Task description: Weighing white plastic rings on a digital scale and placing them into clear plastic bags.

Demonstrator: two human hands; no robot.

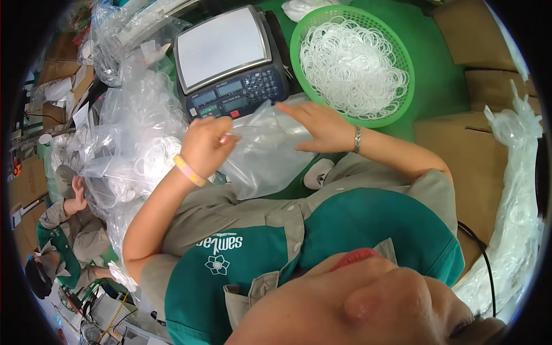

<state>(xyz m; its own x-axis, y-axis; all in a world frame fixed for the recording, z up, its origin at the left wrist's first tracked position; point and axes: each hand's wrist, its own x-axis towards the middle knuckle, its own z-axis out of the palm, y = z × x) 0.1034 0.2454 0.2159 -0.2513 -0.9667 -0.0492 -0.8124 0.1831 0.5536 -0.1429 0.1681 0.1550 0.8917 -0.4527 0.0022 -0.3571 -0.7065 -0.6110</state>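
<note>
My left hand [208, 142], with a pink and yellow band at its wrist, is closed on the left edge of a clear plastic bag [261, 164]. The bag hangs loosely in front of my lap and looks flat. My right hand [322, 127], a chain bracelet at the wrist, is open at the bag's right side, fingers spread and pointing left. Whether its fingertips touch the film, I cannot tell. Just beyond the hands stands a counting scale [238, 98] with a bare pale platform. Right of it, a green basket [295, 54] holds many white rings [356, 72].
Large clear bags [138, 115] with white rings [158, 160] lie left of my left arm. Cardboard boxes [454, 144] and a tall wrapped bundle [514, 172] line the right. Another person [69, 230] sits at the far left. A black cable [487, 253] runs beside my right side.
</note>
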